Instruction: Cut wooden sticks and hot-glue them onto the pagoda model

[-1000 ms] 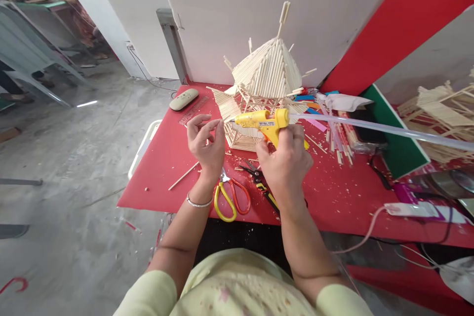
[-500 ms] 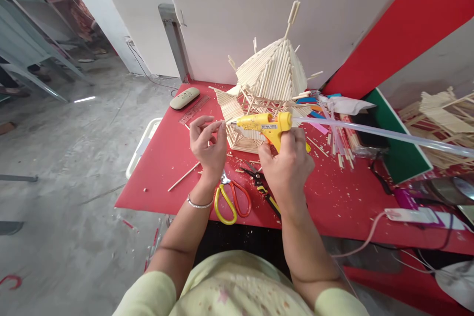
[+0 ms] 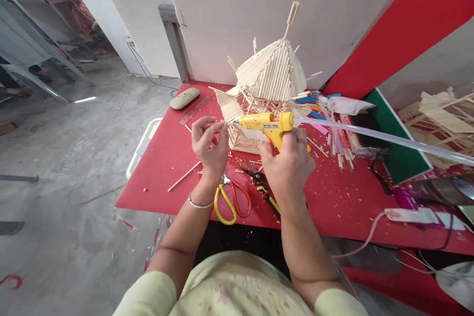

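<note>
My right hand (image 3: pixel 288 163) is wrapped round the handle of a yellow hot glue gun (image 3: pixel 255 121), its nozzle pointing left. A long clear glue stick (image 3: pixel 370 132) trails out of the gun's back end. Close to the nozzle tip, the thumb and fingertips of my left hand (image 3: pixel 210 145) are pinched together; whatever they hold is too small to make out. Behind both hands rises a model pavilion (image 3: pixel 276 71) built of thin wooden sticks, its lower part partly hidden by the gun. Scissors (image 3: pixel 232 202) with a yellow and a red handle lie below, beside black-and-yellow pliers (image 3: pixel 264 190).
On the red table (image 3: pixel 155 173) are a pale oblong case (image 3: pixel 185 98), a clear ruler (image 3: pixel 194 109), a loose stick (image 3: pixel 184 176) and scattered wood bits. Bundled sticks (image 3: pixel 342 145) and a green board (image 3: pixel 398 143) stand at the right. A wall (image 3: pixel 237 19) closes off the back.
The glue gun's nozzle has drawn slightly to the right, and my left hand has shifted a little the same way. The pinch and the grip stay as they were.
</note>
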Available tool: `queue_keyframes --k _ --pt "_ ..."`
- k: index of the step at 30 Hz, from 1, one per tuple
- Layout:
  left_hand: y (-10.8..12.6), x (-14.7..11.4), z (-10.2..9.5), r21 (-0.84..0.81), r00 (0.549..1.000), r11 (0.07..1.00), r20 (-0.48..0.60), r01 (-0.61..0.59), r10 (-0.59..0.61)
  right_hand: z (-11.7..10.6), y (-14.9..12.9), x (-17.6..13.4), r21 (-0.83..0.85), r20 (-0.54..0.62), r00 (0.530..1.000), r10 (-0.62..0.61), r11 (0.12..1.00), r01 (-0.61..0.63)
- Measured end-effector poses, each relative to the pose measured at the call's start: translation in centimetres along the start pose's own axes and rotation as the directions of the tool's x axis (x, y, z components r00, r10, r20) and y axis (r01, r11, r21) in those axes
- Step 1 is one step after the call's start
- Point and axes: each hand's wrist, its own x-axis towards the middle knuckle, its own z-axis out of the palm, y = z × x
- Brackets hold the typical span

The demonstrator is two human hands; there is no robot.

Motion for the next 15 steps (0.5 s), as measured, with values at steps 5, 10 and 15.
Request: queue_keyframes --k 5,10,15 --pt "-0.09 -0.02 -0.04 0.010 1.000 1.000 0.012 -0.010 0.010 0.09 0.10 0.01 0.000 -0.012 1.000 -0.004 1.000 0.004" --pt "-0.11 0.00 -0.07 0.027 0.999 1.000 0.033 -0.010 0.009 0.23 0.24 -0.09 0.005 -0.023 1.000 0.011 1.000 -0.010" --pt "-0.07 0.08 0.06 0.006 0.999 1.000 0.040 -0.015 0.015 0.15 0.17 -0.05 0.000 -0.035 0.999 0.021 1.000 -0.021"
